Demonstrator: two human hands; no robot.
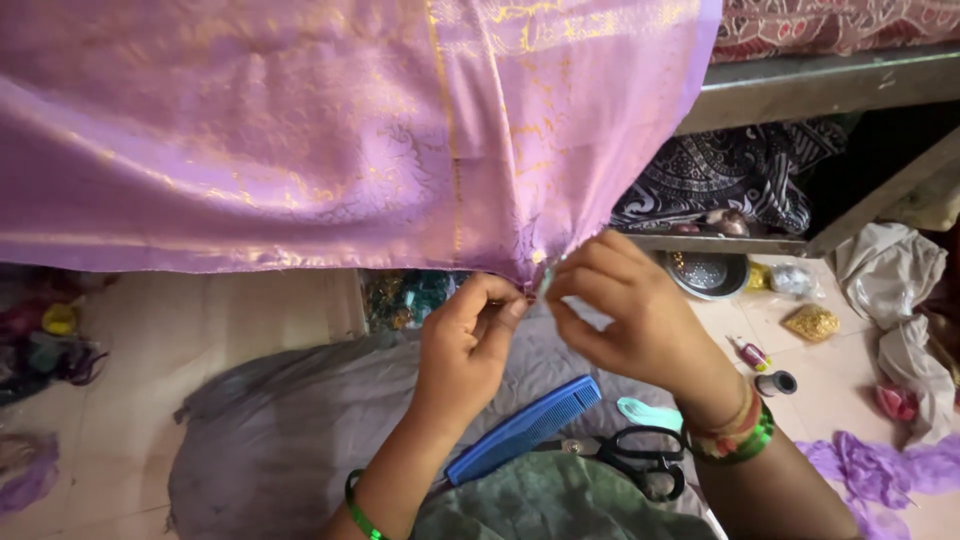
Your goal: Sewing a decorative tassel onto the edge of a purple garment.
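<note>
- Lying nearest, across the lap: a dark green cloth [560, 500], with a grey cloth [290, 430] spreading out beyond it over the floor [120, 400].
- Resting on those cloths between the two forearms: a blue comb [527, 428], angled up to the right, and black-handled scissors [630, 455] just beside it, blades pointing toward the comb.
- Peeking out just past the scissors: a small pale mint scrap [645, 410].
- Wearing bangles: a thin green one on the left wrist, a stack of green, red and gold on the right.
- Reaching up from the lap, the left hand [465, 350], its fingers [505, 305] closing narrowly, pinching the lower corner of the lilac fabric [300, 140].
- Meeting it from the other side, the right hand [630, 315], its fingers [565, 285] also drawn tight, nipping the same corner; both sets of fingertips almost touching.
- Hanging from above and filling the upper left: that lilac fabric, with woven gold lines, gathering down to the pinched point.
- Sitting on the floor to the right: a small red-capped bottle [752, 353], a thread spool [775, 383], a gold packet [810, 322], a metal bowl [708, 272] and purple scraps [880, 465].
- Standing farthest back: a metal shelf [820, 85] holding a black-and-white patterned cloth [730, 175].
</note>
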